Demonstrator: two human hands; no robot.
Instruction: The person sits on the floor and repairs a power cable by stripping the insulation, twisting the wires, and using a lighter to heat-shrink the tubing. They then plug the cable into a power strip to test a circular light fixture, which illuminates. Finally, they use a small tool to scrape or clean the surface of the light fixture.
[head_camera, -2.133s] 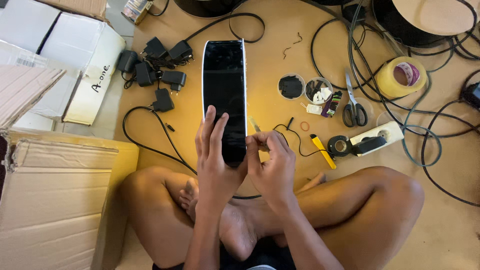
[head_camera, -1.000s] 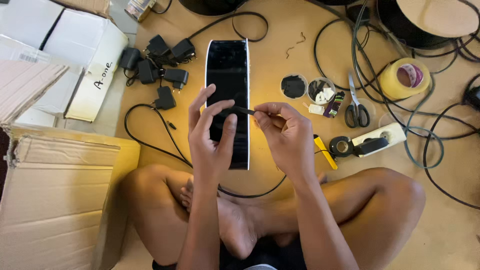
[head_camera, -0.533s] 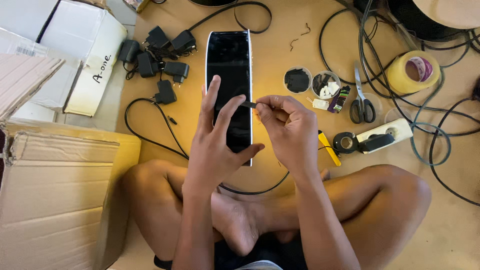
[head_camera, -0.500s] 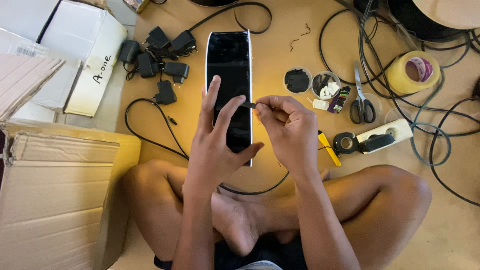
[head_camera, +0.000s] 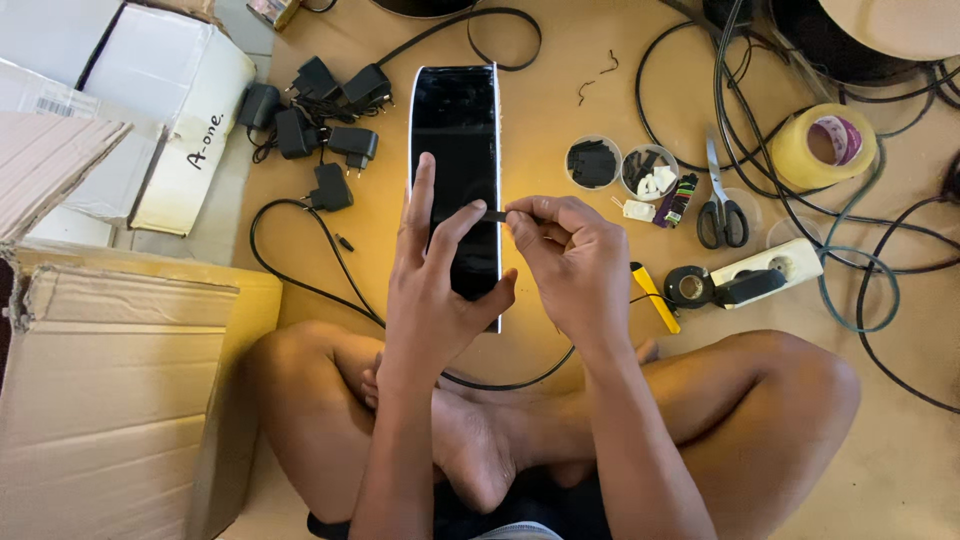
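Tan floor, cluttered. Left hand spread open, fingers against black panel lying ahead of crossed legs. Right hand pinched shut on small dark strip at panel's right edge. Strip's nature unclear; panel's lower part hidden behind hands.

I sit cross-legged on the bare floor of a makeshift home workshop: cardboard boxes at the left, power adapters upper left, scissors, tape and cables at the right.
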